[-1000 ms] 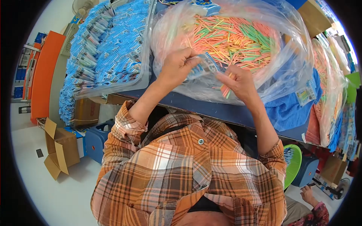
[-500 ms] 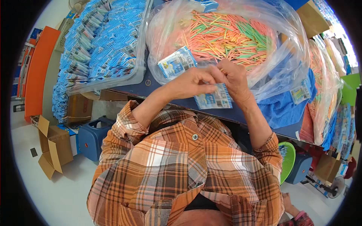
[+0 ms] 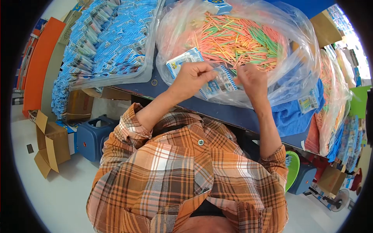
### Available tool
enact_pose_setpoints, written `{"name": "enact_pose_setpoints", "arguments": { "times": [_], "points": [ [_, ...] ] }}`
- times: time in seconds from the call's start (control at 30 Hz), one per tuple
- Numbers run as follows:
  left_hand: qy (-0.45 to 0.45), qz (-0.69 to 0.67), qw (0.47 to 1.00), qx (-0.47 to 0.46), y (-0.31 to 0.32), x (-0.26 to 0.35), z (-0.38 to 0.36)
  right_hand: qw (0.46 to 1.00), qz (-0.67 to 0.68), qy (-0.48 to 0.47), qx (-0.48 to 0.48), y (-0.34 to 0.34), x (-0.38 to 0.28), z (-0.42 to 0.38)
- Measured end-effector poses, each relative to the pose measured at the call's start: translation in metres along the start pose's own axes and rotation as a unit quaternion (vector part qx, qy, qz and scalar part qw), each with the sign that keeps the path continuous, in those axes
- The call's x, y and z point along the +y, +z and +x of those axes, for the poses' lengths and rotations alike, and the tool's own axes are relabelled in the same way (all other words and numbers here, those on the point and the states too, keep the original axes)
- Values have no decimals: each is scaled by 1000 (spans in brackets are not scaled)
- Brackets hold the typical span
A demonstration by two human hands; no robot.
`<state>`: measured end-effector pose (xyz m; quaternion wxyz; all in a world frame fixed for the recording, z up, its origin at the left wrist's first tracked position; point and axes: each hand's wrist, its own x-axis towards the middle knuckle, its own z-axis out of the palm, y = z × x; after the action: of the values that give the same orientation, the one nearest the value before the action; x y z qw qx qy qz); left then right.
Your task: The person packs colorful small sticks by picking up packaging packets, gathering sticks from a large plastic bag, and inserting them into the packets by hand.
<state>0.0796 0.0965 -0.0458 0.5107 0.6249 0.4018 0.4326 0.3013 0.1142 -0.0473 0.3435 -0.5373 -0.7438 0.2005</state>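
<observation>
My left hand (image 3: 193, 80) pinches a small blue-and-white printed packet (image 3: 221, 86) by its upper left part, the packet tilted in front of the bag. To the right, my right hand (image 3: 253, 82) has its fingers curled together beside the packet's right edge, at the near side of a heap of thin pink, yellow and green sticks (image 3: 241, 37). Whatever those fingertips hold, if anything, is hidden. The sticks fill a large open clear plastic bag (image 3: 289, 87). Behind my left hand, another printed packet (image 3: 185, 58) lies against the bag.
A clear plastic bin (image 3: 134, 79) full of blue-striped packets stands at the left. A blue cloth (image 3: 291, 116) with a packet (image 3: 309, 101) on it lies at the right. A rubber band (image 3: 154, 82) rests on the dark blue table (image 3: 186, 103). Below are a blue stool (image 3: 91, 139) and a carton (image 3: 56, 145).
My hands have come apart, the right moving right and the left slightly up. The packet in my left hand has risen and tilted. A person's arm at the lower right has left the view.
</observation>
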Motion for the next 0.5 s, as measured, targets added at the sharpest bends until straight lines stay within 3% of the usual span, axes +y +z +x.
{"name": "enact_pose_setpoints", "arguments": {
  "times": [0.07,0.1,0.17,0.23,0.37,0.47,0.5],
  "points": [
    [-16,-39,999,26,-6,4,-1,958,-237,-148,-60,9,26,-9],
    [-26,-57,997,37,-7,6,0,960,-222,-163,-42,7,25,-9],
    [-49,-95,992,64,-8,8,-1,998,-43,-45,-15,-11,-4,2],
    [-55,-123,989,54,-10,6,-1,992,113,51,17,-24,-19,9],
    [-50,-103,993,17,-14,6,4,957,202,78,-195,-48,-45,18],
    [-37,-121,992,-14,-14,18,2,939,211,2,-271,-47,-33,13],
    [-39,-119,992,-26,-13,15,2,947,192,2,-257,-44,-33,11]
  ]
}}
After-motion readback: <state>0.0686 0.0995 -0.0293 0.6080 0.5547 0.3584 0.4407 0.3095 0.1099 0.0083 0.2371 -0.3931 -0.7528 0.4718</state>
